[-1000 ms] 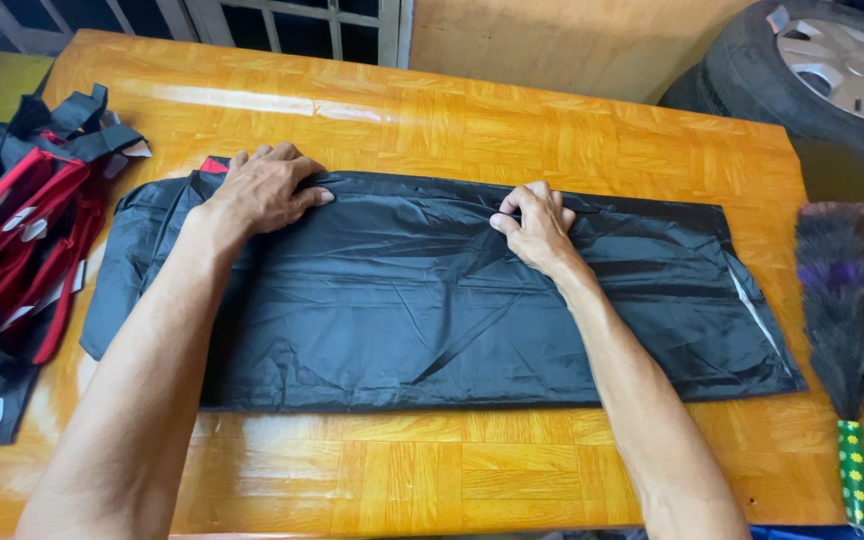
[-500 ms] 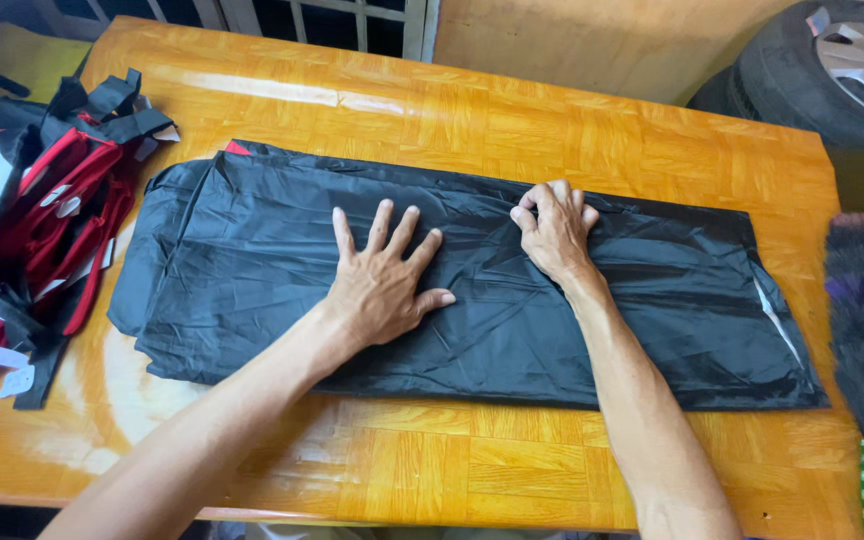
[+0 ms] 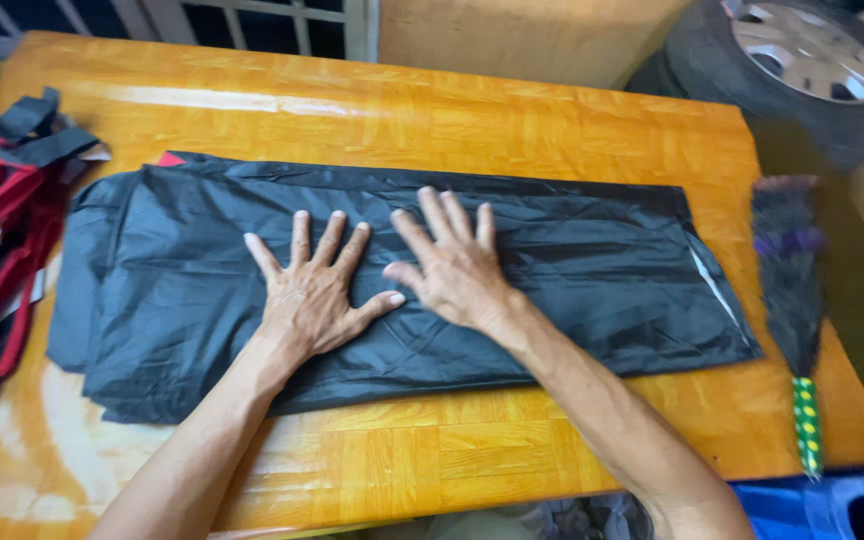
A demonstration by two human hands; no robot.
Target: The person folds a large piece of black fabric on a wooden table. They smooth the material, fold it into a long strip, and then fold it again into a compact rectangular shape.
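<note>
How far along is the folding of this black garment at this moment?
Done: the black garment lies folded into a long flat band on the wooden table. In hand: left hand and right hand press flat, side by side, on its middle. Left: folding it shorter, probably; it spans most of the table.

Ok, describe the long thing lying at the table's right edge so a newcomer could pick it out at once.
Start from the orange wooden table and go to its right edge, past the end of the flat black garment. There lies a feather duster, dark bristles pointing away. Its green handle with yellow spots sets it apart from everything nearby.
</note>
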